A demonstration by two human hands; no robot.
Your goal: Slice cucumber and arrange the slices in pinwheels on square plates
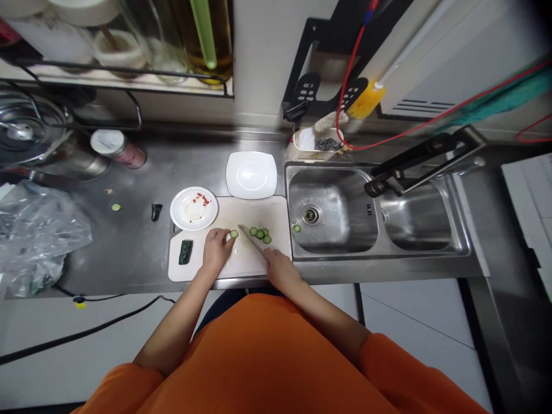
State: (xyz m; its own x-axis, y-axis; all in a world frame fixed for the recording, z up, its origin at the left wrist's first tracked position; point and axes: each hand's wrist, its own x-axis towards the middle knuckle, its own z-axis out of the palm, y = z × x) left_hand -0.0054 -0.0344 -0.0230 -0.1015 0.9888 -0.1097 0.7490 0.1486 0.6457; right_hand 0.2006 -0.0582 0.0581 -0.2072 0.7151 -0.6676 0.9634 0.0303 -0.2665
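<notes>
My left hand [217, 249] is closed around a cucumber piece [234, 234], its pale cut face turned toward the knife. My right hand [280, 268] grips the handle of a knife [251, 240], whose blade points up and left just beside that cut face. To the right of the blade, several cucumber slices [260, 233] lie on the white cutting board [224, 269]. A dark green cucumber chunk [185, 252] rests at the board's left side. Most of the piece in my left hand is hidden by the fingers.
A white plate with red bits [184, 208] overlaps the board's upper left corner. Behind the board sits a white square plate [251, 172]. The double sink [332, 213] is at right, with a stray slice [296, 228] near its edge. A plastic bag [38, 230] lies at left.
</notes>
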